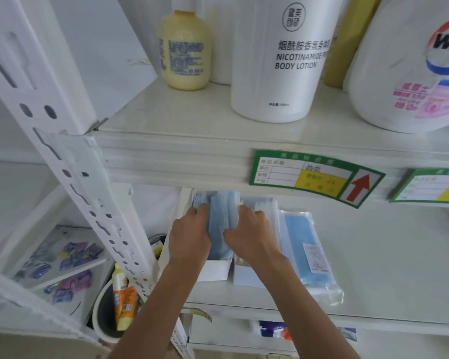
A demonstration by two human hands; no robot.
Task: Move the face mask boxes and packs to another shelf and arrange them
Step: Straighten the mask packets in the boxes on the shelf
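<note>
A stack of blue face masks [219, 216] lies in an open white box [214, 270] on the white middle shelf [373, 255]. My left hand [189, 237] presses on the stack's left side and my right hand [249, 237] grips its right side. Directly right of that box stands a second white mask box [246, 277], partly hidden by my right wrist. Further right, a clear plastic pack of blue masks [303, 250] lies flat on the shelf.
The shelf above carries a yellow bottle [184, 50], a white body lotion bottle [278, 60] and a large detergent jug [410, 63]. Green price tags [314, 177] hang on its front edge. A perforated white upright [70, 164] stands left, with a bin of tubes [122, 304] below.
</note>
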